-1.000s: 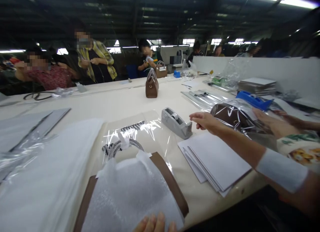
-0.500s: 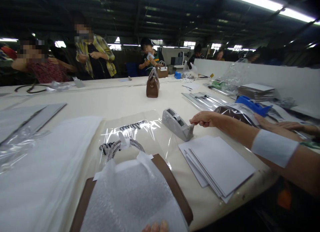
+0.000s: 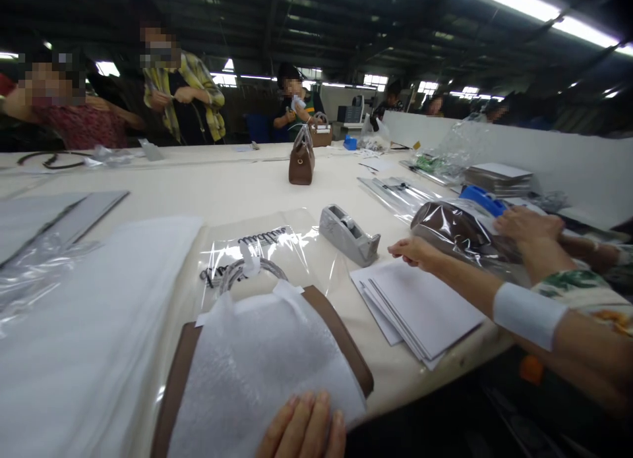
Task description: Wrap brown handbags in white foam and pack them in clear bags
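A brown handbag (image 3: 341,336) lies in front of me, its front covered by a white tissue sheet (image 3: 267,352). Its wrapped handles (image 3: 232,271) stand up, with a white piece around them. My left hand (image 3: 304,428) rests fingers-flat on the sheet near the bottom edge, open and gripping nothing. My right hand (image 3: 413,250), on the arm with a white forearm band, is pinched shut just right of a grey tape dispenser (image 3: 349,237). What its fingertips hold is too small to make out. Beneath the handles lies a clear printed plastic bag (image 3: 301,237).
White cards (image 3: 420,306) are stacked at right. White sheets (image 3: 84,326) cover the left side. A co-worker's hand (image 3: 529,224) is over a plastic-covered brown bag (image 3: 450,224), near a blue dispenser (image 3: 482,200). Another brown handbag (image 3: 301,165) stands farther back; several people work across the table.
My right hand has come away from the dispenser's cutting end, slightly to the right. More of my left hand shows on the sheet. The co-worker's hand has moved onto the plastic-covered bag.
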Demonstrator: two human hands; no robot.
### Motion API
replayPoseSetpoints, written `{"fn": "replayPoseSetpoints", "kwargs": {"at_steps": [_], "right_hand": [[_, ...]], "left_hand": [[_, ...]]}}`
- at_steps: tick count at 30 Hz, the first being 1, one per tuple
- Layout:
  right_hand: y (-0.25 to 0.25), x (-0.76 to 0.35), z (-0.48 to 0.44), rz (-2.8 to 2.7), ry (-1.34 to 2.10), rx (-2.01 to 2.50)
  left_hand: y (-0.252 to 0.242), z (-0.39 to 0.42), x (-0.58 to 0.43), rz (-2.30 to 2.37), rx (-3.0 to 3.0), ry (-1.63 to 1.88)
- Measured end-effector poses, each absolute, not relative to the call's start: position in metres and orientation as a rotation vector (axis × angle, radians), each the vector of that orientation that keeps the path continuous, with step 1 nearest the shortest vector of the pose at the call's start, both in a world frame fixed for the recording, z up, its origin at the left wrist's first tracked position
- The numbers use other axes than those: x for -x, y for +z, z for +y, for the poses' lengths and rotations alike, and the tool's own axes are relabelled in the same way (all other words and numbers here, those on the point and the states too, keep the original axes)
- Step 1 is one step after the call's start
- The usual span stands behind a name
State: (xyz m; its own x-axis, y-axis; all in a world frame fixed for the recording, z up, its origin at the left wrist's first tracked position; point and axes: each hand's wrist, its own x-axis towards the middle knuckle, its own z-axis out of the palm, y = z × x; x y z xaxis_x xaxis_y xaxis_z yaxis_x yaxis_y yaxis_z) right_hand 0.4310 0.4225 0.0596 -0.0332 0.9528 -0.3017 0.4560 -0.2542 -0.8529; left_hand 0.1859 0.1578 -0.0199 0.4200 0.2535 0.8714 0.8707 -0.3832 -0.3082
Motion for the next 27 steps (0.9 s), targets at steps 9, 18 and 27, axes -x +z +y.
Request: {"fn": "replayPoseSetpoints", "kwargs": {"at_steps": [9, 18, 27], "right_hand": [[0.095, -0.375, 0.233, -1.449, 2.135, 1.267], [0.061, -0.355, 0.191, -1.282, 2.095, 1.386], [0.051, -0.353, 0.171, -1.183, 1.953, 1.444]], "left_hand": [[0.008, 0.130, -0.180, -1.169, 2.206, -0.849], [0.011, 0.126, -0.178, -1.157, 2.314, -0.757], [0.010, 0.126, -0.182, -1.243, 2.348, -0.686]]}}
